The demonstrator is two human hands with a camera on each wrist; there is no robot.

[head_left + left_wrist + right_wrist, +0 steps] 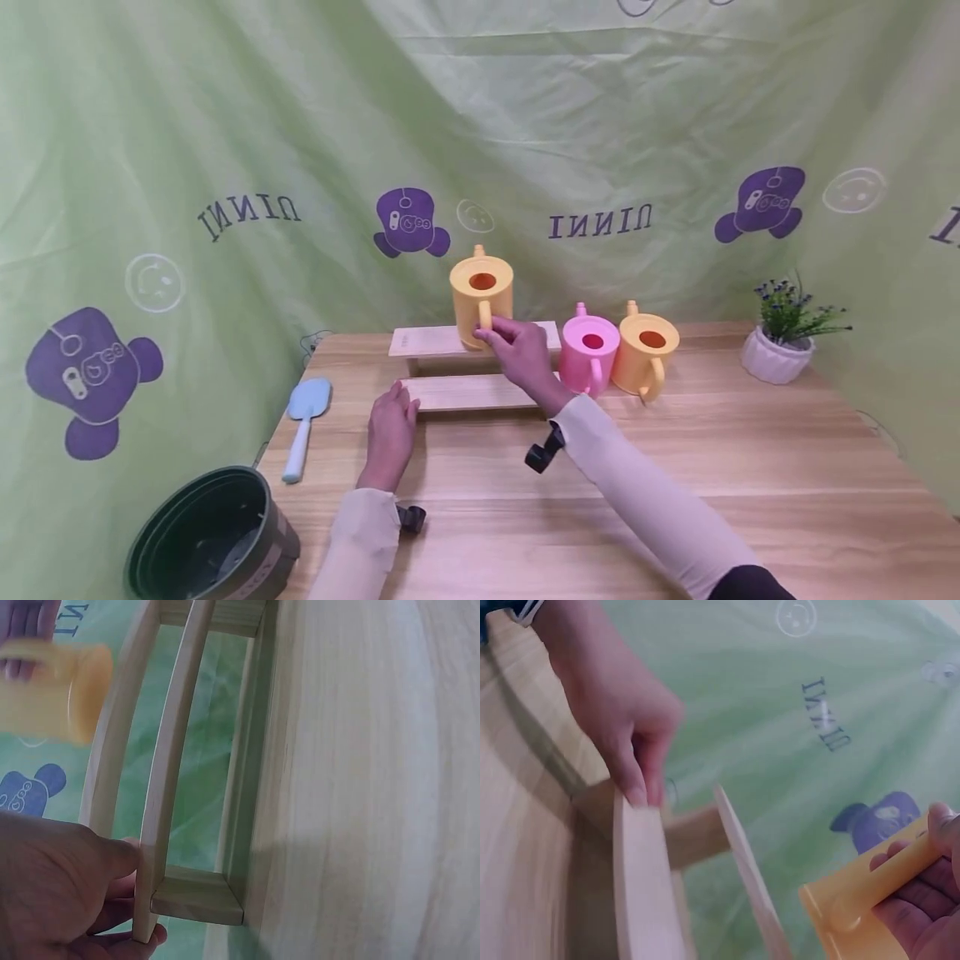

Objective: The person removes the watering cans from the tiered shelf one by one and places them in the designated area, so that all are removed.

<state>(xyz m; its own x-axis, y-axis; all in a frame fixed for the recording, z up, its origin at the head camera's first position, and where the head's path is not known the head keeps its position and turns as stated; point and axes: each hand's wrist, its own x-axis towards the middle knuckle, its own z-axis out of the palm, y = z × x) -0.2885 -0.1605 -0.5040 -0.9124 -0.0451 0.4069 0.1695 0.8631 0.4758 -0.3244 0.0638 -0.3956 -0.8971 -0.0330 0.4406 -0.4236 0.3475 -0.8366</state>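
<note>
My right hand (525, 354) grips the handle of a yellow watering can (468, 308), which is upright with its spout toward the curtain. The can is held at the upper board of a two-step wooden rack (480, 393), overlapping that board in the head view. In the right wrist view, fingers and thumb wrap round the can's handle (889, 889). My left hand (392, 429) pinches the left end of the rack's lower board (161, 787), thumb on one face and fingers on the other. A pink watering can (573, 354) and a second yellow watering can (633, 358) stand right of the rack.
A light blue toy shovel (303, 425) lies at the table's left side. Nearer, a dark green bucket (281, 542) stands at the left edge. A white pot (776, 358) with a small flowering plant is at the back right. Behind the table hangs a green curtain (315, 125).
</note>
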